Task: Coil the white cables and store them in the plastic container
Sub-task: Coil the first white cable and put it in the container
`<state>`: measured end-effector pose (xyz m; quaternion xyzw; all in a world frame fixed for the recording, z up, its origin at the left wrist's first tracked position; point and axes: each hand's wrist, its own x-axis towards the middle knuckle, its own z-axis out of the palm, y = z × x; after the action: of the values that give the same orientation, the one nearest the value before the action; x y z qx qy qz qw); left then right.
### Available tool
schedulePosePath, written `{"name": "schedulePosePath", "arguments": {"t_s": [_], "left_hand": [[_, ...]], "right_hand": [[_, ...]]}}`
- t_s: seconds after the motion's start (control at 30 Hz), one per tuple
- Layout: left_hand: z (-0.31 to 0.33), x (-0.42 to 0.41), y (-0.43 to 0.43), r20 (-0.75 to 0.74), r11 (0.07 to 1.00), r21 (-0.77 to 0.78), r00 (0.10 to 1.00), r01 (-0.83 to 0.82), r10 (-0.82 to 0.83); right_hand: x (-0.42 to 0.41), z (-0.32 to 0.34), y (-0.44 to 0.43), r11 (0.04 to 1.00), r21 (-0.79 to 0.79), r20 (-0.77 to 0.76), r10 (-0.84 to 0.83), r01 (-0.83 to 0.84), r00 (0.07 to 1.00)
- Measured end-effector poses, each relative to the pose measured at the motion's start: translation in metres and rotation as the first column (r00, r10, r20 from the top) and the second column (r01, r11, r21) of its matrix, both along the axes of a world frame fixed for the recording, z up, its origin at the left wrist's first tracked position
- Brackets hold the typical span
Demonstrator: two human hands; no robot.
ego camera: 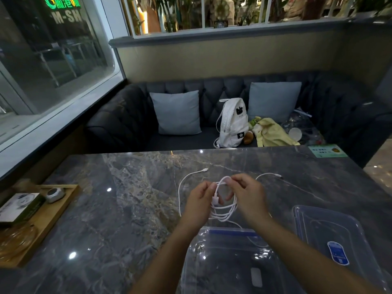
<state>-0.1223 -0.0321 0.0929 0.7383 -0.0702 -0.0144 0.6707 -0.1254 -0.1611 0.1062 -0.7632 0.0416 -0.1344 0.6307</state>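
Note:
A white cable (pixel 225 211) hangs in several loops between my hands, above the grey marble table (pixel 127 209). My left hand (pixel 198 205) pinches the loops on the left side, near a plug. My right hand (pixel 248 197) grips the top of the loops. Loose cable ends trail across the table, one connector (pixel 205 169) behind my hands and another (pixel 277 175) to the right. The clear plastic container (pixel 222 264) stands open just below my hands, with a small white object (pixel 256 276) inside. Its clear lid (pixel 331 236) lies to the right.
A wooden tray (pixel 48 221) with a box and a small round item sits at the table's left edge. A green card (pixel 327 151) lies at the far right corner. Behind the table a dark sofa (pixel 127 119) holds cushions, a white backpack (pixel 232 124) and a yellow bag.

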Motion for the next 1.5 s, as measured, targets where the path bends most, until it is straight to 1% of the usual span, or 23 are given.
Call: {"name": "schedulePosePath", "arguments": {"t_s": [0.07,0.13,0.2,0.27,0.33,0.37,0.4,0.43,0.47,0.5,0.57,0.63,0.73,0.83,0.93,1.07,1.23,1.27,1.3,1.37,1.4,1.43,1.5], "left_hand": [[-0.002,0.000,0.000,0.034,1.000,0.006,0.999,-0.013,0.013],[-0.006,-0.002,0.001,0.063,1.000,0.008,0.998,-0.022,0.021],[-0.010,-0.002,0.003,0.123,0.998,0.049,0.992,-0.042,0.036],[-0.011,-0.003,0.003,0.162,0.991,0.123,0.986,-0.058,0.038],[-0.014,-0.003,0.004,0.225,0.932,0.339,0.973,-0.131,0.055],[-0.016,-0.003,0.005,0.283,0.830,0.509,0.955,-0.227,0.088],[-0.016,-0.005,0.006,0.337,0.682,0.652,0.933,-0.330,0.128],[-0.015,-0.006,0.006,0.367,0.555,0.735,0.917,-0.388,0.155],[-0.015,-0.007,0.005,0.345,0.483,0.789,0.924,-0.379,0.162],[-0.014,-0.007,0.003,0.295,0.453,0.827,0.943,-0.333,0.155],[-0.014,-0.006,-0.002,0.179,0.471,0.851,0.972,-0.231,0.152],[-0.013,-0.004,-0.005,0.113,0.544,0.818,0.979,-0.188,0.168],[-0.009,-0.004,-0.005,0.029,0.683,0.713,0.980,-0.158,0.196],[-0.006,-0.001,-0.002,-0.083,0.864,0.485,0.975,-0.139,0.204],[-0.003,-0.006,-0.005,-0.211,0.974,0.197,0.966,-0.111,0.152],[-0.005,-0.008,-0.006,-0.342,0.976,-0.149,0.935,-0.157,0.098],[-0.012,-0.009,0.001,-0.352,0.932,-0.343,0.936,-0.121,-0.008],[-0.012,-0.010,0.003,-0.321,0.945,-0.314,0.947,-0.089,-0.017],[-0.011,-0.012,0.005,-0.260,0.975,-0.216,0.966,-0.046,-0.012],[-0.010,-0.014,0.006,-0.062,0.988,0.149,0.998,0.042,-0.033],[-0.010,-0.015,0.005,0.043,0.928,0.371,0.997,0.043,-0.064],[-0.010,-0.015,0.003,0.138,0.814,0.580,0.986,0.000,-0.098],[-0.007,-0.016,0.000,0.257,0.582,0.805,0.953,-0.119,-0.159]], "right_hand": [[0.001,0.007,0.002,0.972,0.237,-0.147,0.042,-0.007,0.988],[0.002,0.011,0.002,0.884,0.465,-0.296,0.118,0.035,0.948],[0.003,0.012,0.002,0.791,0.602,-0.395,0.177,0.108,0.901],[0.005,0.011,0.001,0.725,0.670,-0.434,0.211,0.158,0.876],[0.006,0.009,0.001,0.717,0.679,-0.411,0.197,0.155,0.890],[0.006,0.009,0.002,0.729,0.670,-0.382,0.175,0.141,0.907],[0.005,0.010,0.002,0.755,0.645,-0.345,0.147,0.120,0.927],[0.005,0.010,0.003,0.802,0.590,-0.305,0.114,0.094,0.945],[0.004,0.009,0.004,0.859,0.508,-0.260,0.085,0.062,0.962],[0.002,0.010,0.007,0.907,0.420,-0.208,0.066,0.029,0.976],[-0.001,0.010,0.013,0.960,0.279,-0.109,0.068,-0.035,0.992],[-0.003,0.010,0.018,0.981,0.179,-0.053,0.092,-0.081,0.994],[-0.003,0.008,0.017,0.984,0.148,-0.032,0.107,-0.101,0.994],[-0.001,0.003,0.013,0.982,0.174,-0.072,0.085,-0.071,0.994],[0.003,-0.001,0.010,0.982,0.186,-0.101,0.044,-0.025,0.994],[0.009,-0.006,0.004,0.971,0.239,-0.192,0.026,0.021,0.981],[0.011,-0.004,-0.001,0.974,0.227,-0.256,0.081,-0.021,0.963],[0.011,-0.003,-0.002,0.972,0.235,-0.259,0.085,-0.022,0.962],[0.011,-0.003,-0.004,0.968,0.249,-0.267,0.086,-0.017,0.960],[0.011,-0.003,-0.005,0.963,0.268,-0.288,0.086,-0.006,0.954],[0.010,-0.005,-0.005,0.962,0.273,-0.299,0.089,-0.004,0.950],[0.009,-0.006,-0.004,0.961,0.275,-0.309,0.091,-0.002,0.947],[0.006,-0.009,-0.004,0.960,0.278,-0.323,0.094,0.000,0.942]]}}
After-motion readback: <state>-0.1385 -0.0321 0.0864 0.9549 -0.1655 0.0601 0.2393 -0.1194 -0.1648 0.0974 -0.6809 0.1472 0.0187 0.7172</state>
